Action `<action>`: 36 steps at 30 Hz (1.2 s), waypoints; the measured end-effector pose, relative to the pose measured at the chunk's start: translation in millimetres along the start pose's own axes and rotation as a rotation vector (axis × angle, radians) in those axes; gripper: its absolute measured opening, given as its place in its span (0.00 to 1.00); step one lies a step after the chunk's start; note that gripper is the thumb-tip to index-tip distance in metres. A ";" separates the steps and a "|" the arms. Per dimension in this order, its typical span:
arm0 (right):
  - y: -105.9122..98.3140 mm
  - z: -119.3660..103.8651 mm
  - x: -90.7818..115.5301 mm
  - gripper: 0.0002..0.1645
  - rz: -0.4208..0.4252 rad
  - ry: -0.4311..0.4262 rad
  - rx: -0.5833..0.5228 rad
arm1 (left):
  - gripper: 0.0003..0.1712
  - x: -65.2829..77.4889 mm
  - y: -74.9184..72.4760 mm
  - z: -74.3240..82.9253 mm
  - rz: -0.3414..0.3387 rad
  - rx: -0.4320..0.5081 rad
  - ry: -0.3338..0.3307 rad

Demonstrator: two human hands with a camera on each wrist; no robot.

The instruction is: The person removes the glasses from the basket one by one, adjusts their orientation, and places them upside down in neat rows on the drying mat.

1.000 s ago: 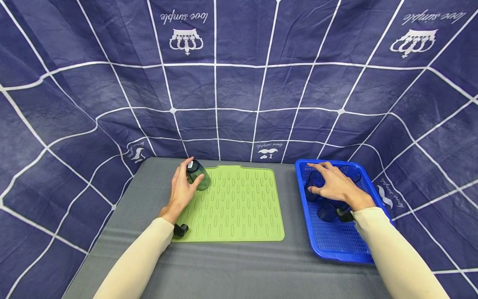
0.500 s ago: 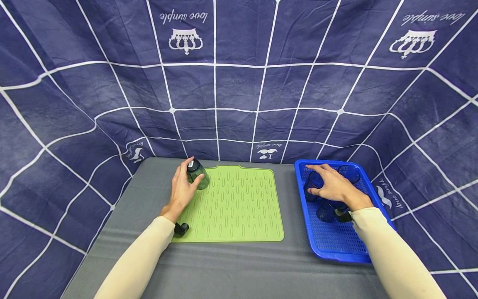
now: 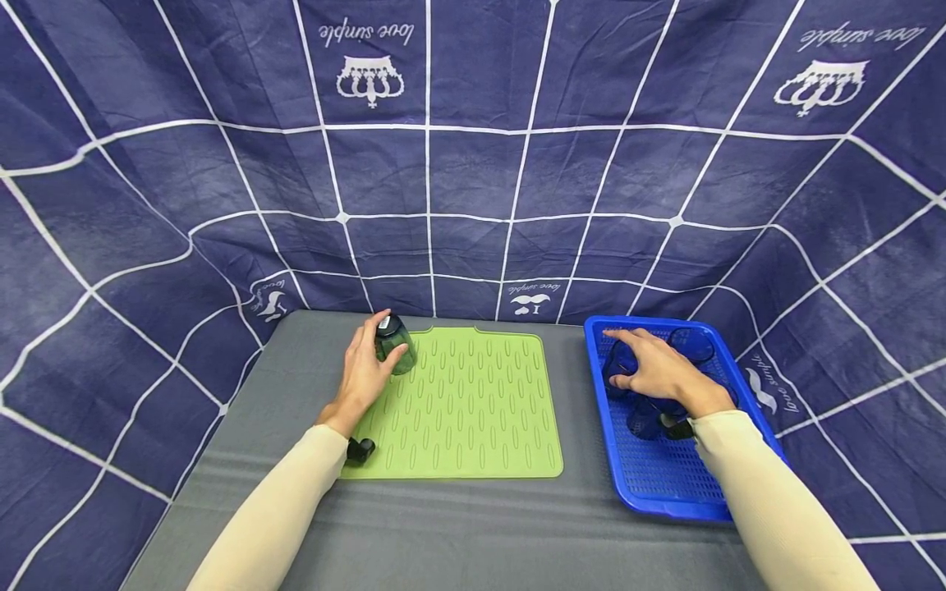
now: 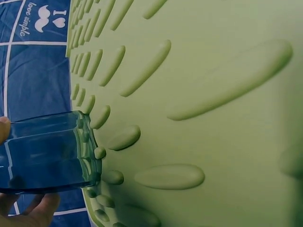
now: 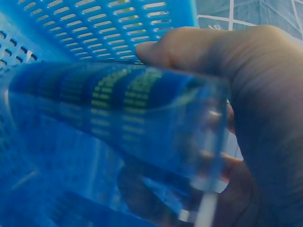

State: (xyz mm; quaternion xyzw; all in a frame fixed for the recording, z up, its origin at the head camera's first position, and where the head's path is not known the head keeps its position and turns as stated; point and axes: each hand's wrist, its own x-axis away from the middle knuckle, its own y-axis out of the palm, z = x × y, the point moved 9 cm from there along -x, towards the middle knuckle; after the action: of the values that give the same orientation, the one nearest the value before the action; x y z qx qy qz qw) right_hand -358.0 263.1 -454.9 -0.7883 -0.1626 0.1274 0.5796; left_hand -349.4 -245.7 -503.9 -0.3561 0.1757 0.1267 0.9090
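My left hand (image 3: 362, 369) grips a tinted drinking glass (image 3: 402, 353) at the far left corner of the green ribbed mat (image 3: 473, 410). A white sticker shows on the glass's upward end, and in the left wrist view the lower end of the glass (image 4: 47, 151) meets the mat's bumps. My right hand (image 3: 661, 373) is inside the blue basket (image 3: 615, 468), thumb and fingers around a blue-looking glass (image 3: 623, 359). In the right wrist view a clear glass (image 5: 94, 118) fills the foreground, my thumb (image 5: 161, 49) lies above it, and other fingers show partly through it.
More glasses share the basket: one at the back right (image 3: 691, 343) and one nearer the front (image 3: 645, 423). Grey cloth (image 3: 458, 533) covers the table. A navy checked curtain (image 3: 473, 172) closes off the back and both sides.
My left hand and its glass have shifted very slightly right, the glass now a little more upright. The right hand has barely moved among the glasses.
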 end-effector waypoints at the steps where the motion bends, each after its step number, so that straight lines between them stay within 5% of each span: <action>1: 0.2 0.2 0.0 0.55 -0.001 -0.001 0.002 | 0.45 -0.2 0.3 0.2 -0.003 -0.002 0.003; 29: 0.3 2.4 3.5 0.50 0.050 0.020 -0.025 | 0.47 5.3 5.4 -5.5 0.028 0.008 -0.031; 36: -2.4 1.9 5.4 0.50 0.059 0.045 -0.028 | 0.47 6.1 3.4 -2.5 0.065 0.013 0.006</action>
State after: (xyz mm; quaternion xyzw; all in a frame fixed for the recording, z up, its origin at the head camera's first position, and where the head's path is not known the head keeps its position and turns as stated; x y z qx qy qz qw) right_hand -354.0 267.6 -453.3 -0.8035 -0.1280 0.1243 0.5680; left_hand -345.7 -244.4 -510.2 -0.3447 0.1906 0.1539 0.9062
